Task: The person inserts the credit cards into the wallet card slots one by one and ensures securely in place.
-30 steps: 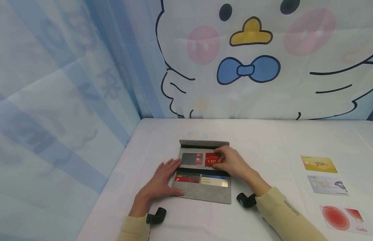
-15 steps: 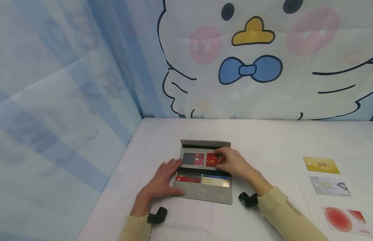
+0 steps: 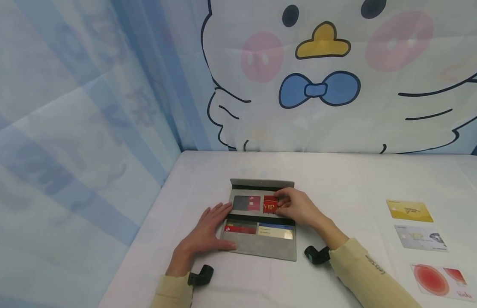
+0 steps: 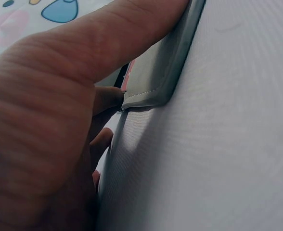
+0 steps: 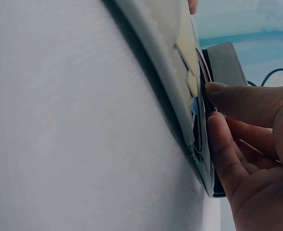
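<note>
An opened grey card wallet [image 3: 261, 249] lies on the white table, with cards in its pockets. In the head view, my right hand [image 3: 300, 207] pinches a red VIP card [image 3: 270, 204] at the upper right pocket, covering its right side. Beside it sits a grey-and-pink card [image 3: 247, 203]. Lower down are a dark card with a red band [image 3: 240, 229] and a cream-and-blue card [image 3: 275, 231]. My left hand [image 3: 205, 233] rests spread along the wallet's left edge, thumb on the lower panel. The right wrist view shows thumb and fingers [image 5: 221, 132] at the wallet's edge.
On the right of the table [image 3: 350, 184] lie a gold card [image 3: 409, 211], a silver VIP card [image 3: 421, 238] and a white card with red circles [image 3: 442, 281]. A printed curtain hangs behind the table and another on the left.
Both hands keep nearly the same places, and the head view has shifted slightly. More pink shows on the grey-and-pink card than one second ago.
</note>
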`<state>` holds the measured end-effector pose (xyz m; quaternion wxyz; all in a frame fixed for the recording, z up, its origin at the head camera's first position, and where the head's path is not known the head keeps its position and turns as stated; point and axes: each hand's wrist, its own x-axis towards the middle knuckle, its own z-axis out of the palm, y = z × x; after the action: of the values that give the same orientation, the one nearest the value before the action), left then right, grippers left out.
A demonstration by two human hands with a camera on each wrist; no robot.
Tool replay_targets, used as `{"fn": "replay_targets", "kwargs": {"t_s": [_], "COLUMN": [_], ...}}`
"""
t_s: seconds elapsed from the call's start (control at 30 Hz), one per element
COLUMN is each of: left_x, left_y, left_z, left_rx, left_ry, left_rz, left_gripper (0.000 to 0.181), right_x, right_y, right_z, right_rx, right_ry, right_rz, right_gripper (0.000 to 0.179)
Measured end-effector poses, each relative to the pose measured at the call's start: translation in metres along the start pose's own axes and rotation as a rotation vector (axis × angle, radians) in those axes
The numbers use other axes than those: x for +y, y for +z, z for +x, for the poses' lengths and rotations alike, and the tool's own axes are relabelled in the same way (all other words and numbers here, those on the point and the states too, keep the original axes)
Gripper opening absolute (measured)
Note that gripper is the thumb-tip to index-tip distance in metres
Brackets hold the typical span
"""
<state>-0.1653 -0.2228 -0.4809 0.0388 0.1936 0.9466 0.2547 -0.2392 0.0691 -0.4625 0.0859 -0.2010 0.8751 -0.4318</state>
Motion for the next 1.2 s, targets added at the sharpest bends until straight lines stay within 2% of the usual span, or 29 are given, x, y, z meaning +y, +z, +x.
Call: {"fn": "replay_targets", "kwargs": {"t_s": [0.3,0.5,1.2], "left_x": [0.000,0.000,-0.001], "left_y": [-0.001,-0.001,0.000], "left_z": [0.000,0.000,0.000], "left_rx": [0.001,0.002,-0.005], "left_ry": [0.004,-0.007,-0.008], "left_rz": [-0.004,-0.005,-0.003], "left_gripper": [0.101,0.101,0.100], "right_x": [0.003,0.000,-0.010], "right_y": [0.002,0.005,0.009], "right_z": [0.001,0.003,0.008], "right_rx": [-0.009,0.009,-0.009], "right_ry": [-0.076,-0.096,-0.159], "right_rz": [-0.011,-0.041,-0.164], "right_gripper": [0.044,0.043,0.043]}}
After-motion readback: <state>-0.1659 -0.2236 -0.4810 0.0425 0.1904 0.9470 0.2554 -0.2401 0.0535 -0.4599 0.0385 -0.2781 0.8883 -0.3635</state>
